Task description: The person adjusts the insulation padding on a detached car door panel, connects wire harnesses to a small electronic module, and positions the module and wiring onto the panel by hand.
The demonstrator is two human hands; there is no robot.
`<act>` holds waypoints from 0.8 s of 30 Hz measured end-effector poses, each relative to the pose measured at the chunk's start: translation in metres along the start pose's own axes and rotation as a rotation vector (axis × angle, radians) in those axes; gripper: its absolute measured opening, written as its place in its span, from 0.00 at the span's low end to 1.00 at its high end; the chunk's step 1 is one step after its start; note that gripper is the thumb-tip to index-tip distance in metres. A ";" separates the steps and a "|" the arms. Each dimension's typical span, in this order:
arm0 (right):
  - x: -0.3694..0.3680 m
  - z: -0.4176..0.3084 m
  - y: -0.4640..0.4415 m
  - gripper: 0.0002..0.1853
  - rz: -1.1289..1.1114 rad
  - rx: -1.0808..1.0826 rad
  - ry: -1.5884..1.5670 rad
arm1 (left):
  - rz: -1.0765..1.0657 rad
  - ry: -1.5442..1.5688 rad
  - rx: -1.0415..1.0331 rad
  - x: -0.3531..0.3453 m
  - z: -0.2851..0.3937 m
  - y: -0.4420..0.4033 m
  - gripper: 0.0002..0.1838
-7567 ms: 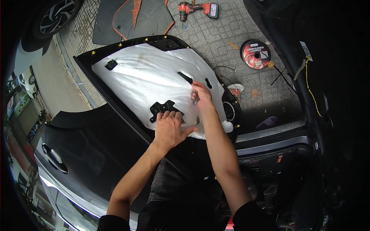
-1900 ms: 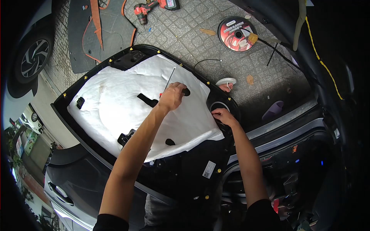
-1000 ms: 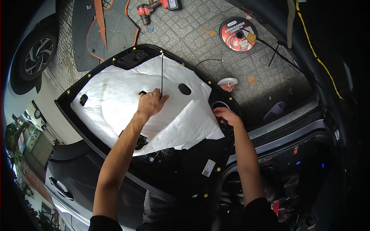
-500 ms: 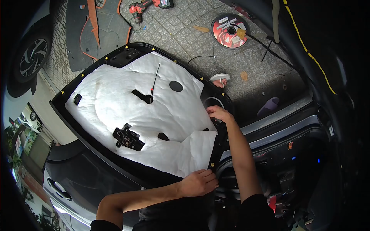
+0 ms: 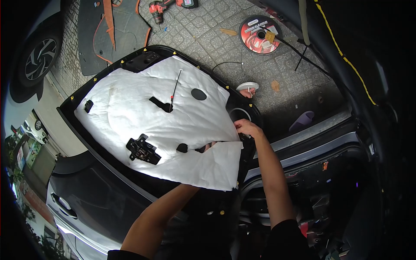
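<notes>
A white insulation pad (image 5: 143, 104) covers the inner side of a black car door panel (image 5: 65, 112), with cut-outs around a black latch part and a thin rod. Its lower right corner forms a loose flap (image 5: 216, 167), parted from the rest by a slit. My left hand (image 5: 211, 146) reaches beneath this flap; only some fingers show through the slit, so its grip is hidden. My right hand (image 5: 248, 128) is closed, fingers bent at the pad's right edge, beside the round speaker opening (image 5: 240, 114).
On the paving lie a red cordless drill (image 5: 158, 9), a red-labelled spool (image 5: 260, 37), a white round piece (image 5: 247, 86) and a purple slipper (image 5: 302, 121). The car's door sill (image 5: 307, 133) runs along the right. Yellow clips line the panel's rim.
My left hand has gone from the panel's lower edge to underneath the flap, which is now raised and spread with the slit wider. My right hand has stayed nearly in place.
</notes>
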State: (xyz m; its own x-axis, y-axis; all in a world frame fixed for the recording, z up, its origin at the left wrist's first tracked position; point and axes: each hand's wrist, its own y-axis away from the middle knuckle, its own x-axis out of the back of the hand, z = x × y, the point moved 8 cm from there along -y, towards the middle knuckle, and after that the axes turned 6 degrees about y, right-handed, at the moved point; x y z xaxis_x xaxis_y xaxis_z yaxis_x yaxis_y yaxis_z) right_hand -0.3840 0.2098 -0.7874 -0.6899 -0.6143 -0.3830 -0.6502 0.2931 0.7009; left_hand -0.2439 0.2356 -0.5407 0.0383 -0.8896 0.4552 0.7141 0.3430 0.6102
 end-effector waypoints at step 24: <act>0.011 -0.026 0.033 0.24 0.562 -0.061 -0.426 | -0.148 -0.054 0.087 0.070 -0.023 -0.069 0.19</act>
State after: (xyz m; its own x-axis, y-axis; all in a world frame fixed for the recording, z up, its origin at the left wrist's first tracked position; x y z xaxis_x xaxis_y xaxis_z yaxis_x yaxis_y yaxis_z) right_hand -0.4051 0.1938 -0.7529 -0.9885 -0.0380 -0.1464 -0.1484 0.4326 0.8893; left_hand -0.2743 0.1424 -0.5658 -0.1019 -0.9155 0.3893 0.6458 0.2368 0.7258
